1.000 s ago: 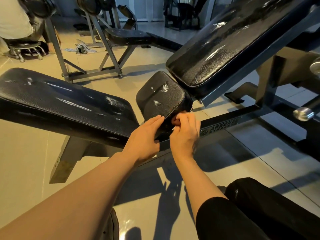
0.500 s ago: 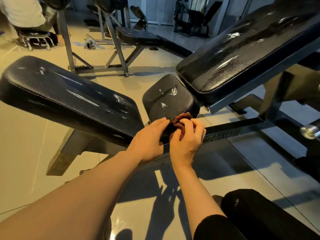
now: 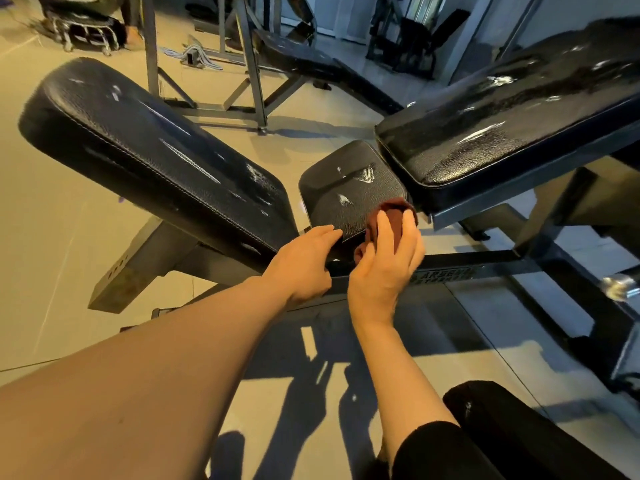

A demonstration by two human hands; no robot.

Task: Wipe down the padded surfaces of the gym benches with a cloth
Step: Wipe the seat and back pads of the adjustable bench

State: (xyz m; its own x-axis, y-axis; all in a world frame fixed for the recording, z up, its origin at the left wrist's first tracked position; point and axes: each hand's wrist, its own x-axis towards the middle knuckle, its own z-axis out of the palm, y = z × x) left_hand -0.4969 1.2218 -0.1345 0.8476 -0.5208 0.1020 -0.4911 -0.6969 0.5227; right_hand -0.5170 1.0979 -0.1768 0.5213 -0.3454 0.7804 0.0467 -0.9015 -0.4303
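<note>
A small black padded seat (image 3: 349,188) sits in the middle, between a long black bench pad (image 3: 156,157) on the left and a larger inclined back pad (image 3: 502,129) on the right. My right hand (image 3: 388,268) grips a dark red cloth (image 3: 393,211) against the seat's near right corner. My left hand (image 3: 304,261) rests with straight fingers on the seat's near edge, just left of the cloth. Both pads show shiny wet streaks.
The bench's dark steel frame (image 3: 485,265) runs right along the tiled floor. Another bench on a metal stand (image 3: 256,81) stands behind. A stool (image 3: 86,29) is at the far left. My black-clad knee (image 3: 512,431) is at the lower right.
My right hand has lifted the cloth from under the seat's front edge up onto its near right corner. The left hand stays at the front edge. The view has shifted slightly.
</note>
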